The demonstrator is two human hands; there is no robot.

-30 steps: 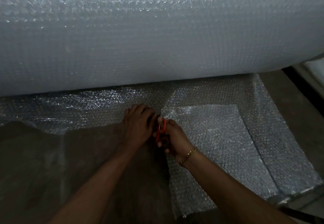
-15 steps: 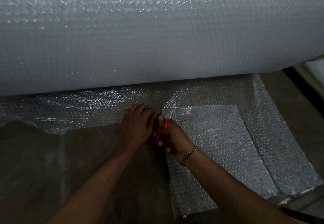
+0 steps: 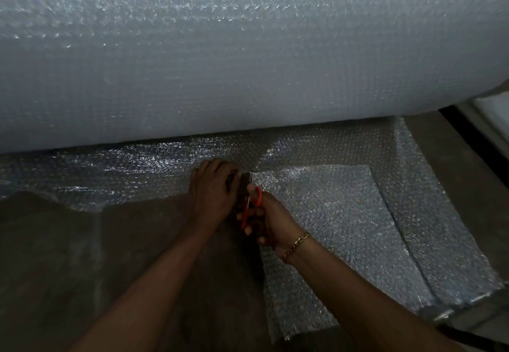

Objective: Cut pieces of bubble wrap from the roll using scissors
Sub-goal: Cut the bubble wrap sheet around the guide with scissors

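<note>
Head view: at frame centre, the right hand [image 3: 271,221] grips the orange-handled scissors [image 3: 252,203], blades pointing up-frame into the unrolled bubble wrap sheet [image 3: 154,170]. The left hand [image 3: 212,189] presses flat on the sheet just beside the blades. The roll [image 3: 248,49] fills the upper frame.

We see big bubble wrap roll [image 3: 248,57], pale and bumpy, lying on its side across whole top. Sheet [image 3: 124,170] runs out from under roll, flat on floor. Cut pieces [image 3: 325,214] lie stacked flat at right. Scissors [image 3: 252,201] with orange handles point toward roll, blades at sheet's cut edge. We cannot tell if blades are open.
</note>
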